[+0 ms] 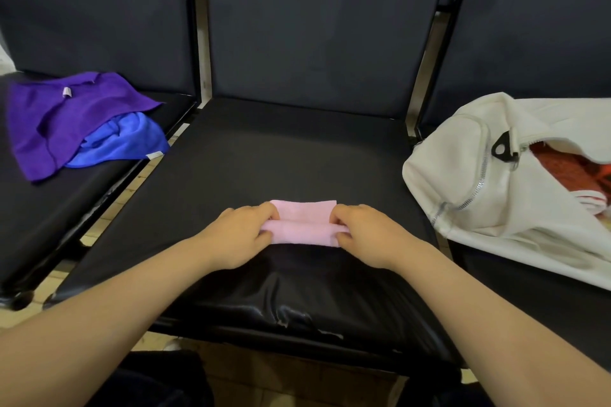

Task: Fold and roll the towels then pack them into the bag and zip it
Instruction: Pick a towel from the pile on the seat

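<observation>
Low in the middle of the frame, a pink towel (305,223) lies on the black middle seat (264,158), partly rolled: a thick roll sits nearest the viewer and a flat strip still extends beyond it toward the backrest. The left hand (243,235) grips the roll's left end, fingers curled over the top and thumb tucked under the near edge. The right hand (370,233) grips the right end the same way, so the two hands bracket the roll with pink cloth showing between them.

At the right edge, a white bag (479,175) rests on the neighbouring seat, its zip open and the black pull (502,147) standing near the top of the opening. Inside it, a red towel (575,172) shows.

At upper left, on the other seat, a purple towel (66,116) lies crumpled over a blue towel (125,139), both unfolded.
</observation>
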A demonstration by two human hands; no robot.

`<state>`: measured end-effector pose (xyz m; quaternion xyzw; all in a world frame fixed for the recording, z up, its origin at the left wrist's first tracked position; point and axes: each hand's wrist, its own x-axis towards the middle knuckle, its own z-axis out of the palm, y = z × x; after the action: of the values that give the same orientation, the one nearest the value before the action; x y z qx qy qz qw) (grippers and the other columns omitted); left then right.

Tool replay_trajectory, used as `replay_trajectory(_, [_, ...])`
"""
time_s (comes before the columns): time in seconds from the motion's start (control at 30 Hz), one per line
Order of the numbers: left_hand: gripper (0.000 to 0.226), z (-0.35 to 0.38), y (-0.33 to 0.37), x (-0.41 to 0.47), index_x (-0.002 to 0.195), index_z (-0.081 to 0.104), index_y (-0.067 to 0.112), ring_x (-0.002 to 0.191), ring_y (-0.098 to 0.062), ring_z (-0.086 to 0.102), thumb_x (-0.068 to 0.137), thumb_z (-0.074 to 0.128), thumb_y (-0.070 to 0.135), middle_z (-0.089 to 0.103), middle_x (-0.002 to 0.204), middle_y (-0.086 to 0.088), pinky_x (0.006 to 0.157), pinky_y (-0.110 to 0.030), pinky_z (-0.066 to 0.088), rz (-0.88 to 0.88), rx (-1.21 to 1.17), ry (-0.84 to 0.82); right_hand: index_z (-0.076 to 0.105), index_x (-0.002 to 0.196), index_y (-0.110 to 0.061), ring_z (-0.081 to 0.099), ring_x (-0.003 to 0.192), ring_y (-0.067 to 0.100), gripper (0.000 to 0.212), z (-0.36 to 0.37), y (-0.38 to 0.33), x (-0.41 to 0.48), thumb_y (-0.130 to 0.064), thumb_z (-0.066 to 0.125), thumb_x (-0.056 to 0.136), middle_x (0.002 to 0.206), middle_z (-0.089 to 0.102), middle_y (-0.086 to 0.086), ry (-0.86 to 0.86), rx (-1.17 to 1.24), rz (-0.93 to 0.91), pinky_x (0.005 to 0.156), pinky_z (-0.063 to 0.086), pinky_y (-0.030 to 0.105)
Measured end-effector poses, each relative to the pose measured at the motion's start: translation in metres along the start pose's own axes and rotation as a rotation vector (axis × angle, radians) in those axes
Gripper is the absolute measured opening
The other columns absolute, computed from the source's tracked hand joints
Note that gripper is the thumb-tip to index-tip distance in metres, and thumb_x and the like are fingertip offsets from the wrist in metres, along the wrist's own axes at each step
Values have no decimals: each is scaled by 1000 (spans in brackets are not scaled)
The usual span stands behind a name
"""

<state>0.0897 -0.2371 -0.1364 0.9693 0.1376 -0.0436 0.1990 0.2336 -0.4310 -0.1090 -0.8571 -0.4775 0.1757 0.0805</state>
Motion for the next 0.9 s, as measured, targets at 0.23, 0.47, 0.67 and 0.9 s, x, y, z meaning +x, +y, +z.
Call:
replay_trajectory(0.23, [9, 2, 2, 2, 96, 49, 22, 84, -17, 57, 95, 42, 27, 59, 91, 3, 76, -36, 49, -168, -150, -2, 47, 109, -18, 59, 82, 20, 18, 2, -2, 0, -32, 41, 100, 93, 58, 1, -38, 132, 139, 69, 48, 34])
replay_trajectory(0.47, [12, 13, 4, 3, 93, 62, 18, 90, -22, 54, 88, 52, 15, 53, 101, 3, 72, -31, 36, 130, 152, 306, 55, 100, -18, 49, 89, 15, 24, 11, -8, 6, -41, 52, 95, 101, 48, -4, 257, -13, -46, 74, 43, 28])
replay_trajectory(0.67, [39, 0, -2, 1, 117, 51, 29, 104, -5, 49, 84, 53, 49, 51, 113, 16, 95, -30, 35, 126, 95, -36, 48, 119, -22, 49, 102, 17, 38, 16, -8, 3, -47, 56, 91, 115, 54, -4, 48, -136, -130, 82, 36, 29])
replay_trajectory(0.9, [34, -8, -1, 2, 92, 65, 10, 86, -21, 61, 71, 61, 35, 66, 91, -13, 79, -33, 47, -117, -699, 89, 55, 89, -13, 52, 74, 16, 15, 9, -7, 5, -22, 45, 96, 82, 56, -2, -21, 478, 43, 67, 43, 30])
